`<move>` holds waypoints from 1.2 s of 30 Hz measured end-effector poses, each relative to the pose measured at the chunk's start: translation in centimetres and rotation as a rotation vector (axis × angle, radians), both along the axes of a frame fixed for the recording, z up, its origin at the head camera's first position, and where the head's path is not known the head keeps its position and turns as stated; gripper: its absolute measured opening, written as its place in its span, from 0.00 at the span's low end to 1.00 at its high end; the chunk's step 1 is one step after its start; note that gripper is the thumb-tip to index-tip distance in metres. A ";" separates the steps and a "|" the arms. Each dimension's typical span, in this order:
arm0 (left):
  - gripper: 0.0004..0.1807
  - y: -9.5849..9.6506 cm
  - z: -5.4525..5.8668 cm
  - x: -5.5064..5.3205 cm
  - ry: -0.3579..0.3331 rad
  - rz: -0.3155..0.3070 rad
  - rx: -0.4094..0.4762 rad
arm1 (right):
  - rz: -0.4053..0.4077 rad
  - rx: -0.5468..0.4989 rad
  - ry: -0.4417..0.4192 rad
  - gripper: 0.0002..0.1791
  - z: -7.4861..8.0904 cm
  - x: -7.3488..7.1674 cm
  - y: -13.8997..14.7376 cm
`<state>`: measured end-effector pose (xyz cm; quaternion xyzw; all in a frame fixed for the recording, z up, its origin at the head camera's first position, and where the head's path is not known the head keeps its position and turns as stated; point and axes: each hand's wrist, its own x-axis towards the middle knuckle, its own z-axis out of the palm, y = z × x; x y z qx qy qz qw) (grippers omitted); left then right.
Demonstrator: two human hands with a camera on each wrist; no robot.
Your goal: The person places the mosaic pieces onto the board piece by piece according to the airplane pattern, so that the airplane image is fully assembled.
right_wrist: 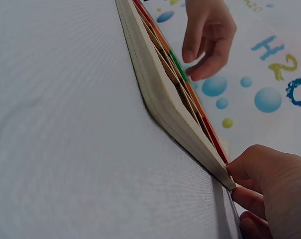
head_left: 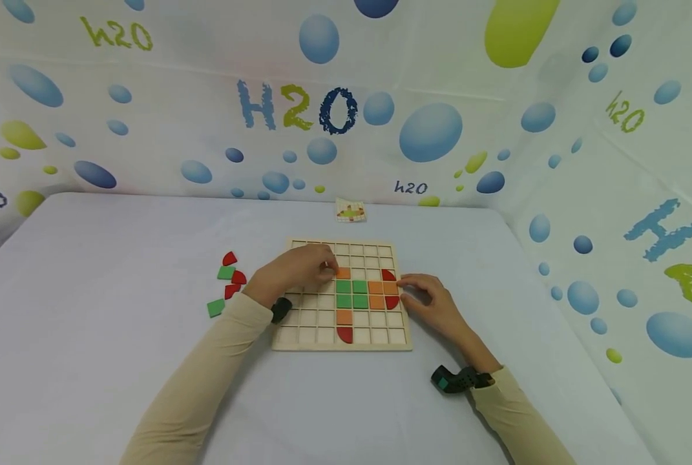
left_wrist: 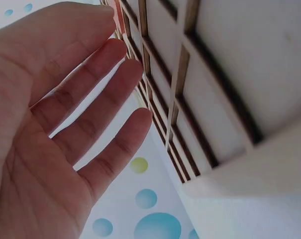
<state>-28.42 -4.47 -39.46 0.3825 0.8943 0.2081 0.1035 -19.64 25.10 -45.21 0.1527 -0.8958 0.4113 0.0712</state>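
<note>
A wooden grid board (head_left: 316,336) lies flat, with green square tiles (head_left: 344,301), orange square tiles (head_left: 344,317) and red quarter-round tiles (head_left: 344,334) set in its cells. My left hand (head_left: 296,268) reaches over the board's left half, its thumb and index fingertips at an orange tile (head_left: 344,273) in the upper middle. In the left wrist view, the other fingers of that hand (left_wrist: 65,109) are spread and fairly straight above bare cells. My right hand (head_left: 435,303) rests its fingertips against the board's right edge (right_wrist: 190,134), beside a red tile (head_left: 391,301).
Loose red pieces (head_left: 229,259) and green pieces (head_left: 215,308) lie on the white table left of the board. A small pattern card (head_left: 351,211) lies behind the board. Patterned cloth walls (head_left: 322,155) rise at the back and right.
</note>
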 end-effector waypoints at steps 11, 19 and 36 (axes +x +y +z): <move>0.10 -2.4 -0.3 0.2 -0.039 0.054 0.000 | -0.007 0.020 0.015 0.16 -0.2 0.1 0.2; 0.10 -4.8 -0.2 0.4 -0.006 0.065 0.027 | -0.016 0.022 0.011 0.16 0.1 0.1 0.3; 0.12 -9.8 -0.2 0.8 -0.059 0.154 0.050 | -0.009 0.017 0.013 0.15 -0.2 0.1 0.0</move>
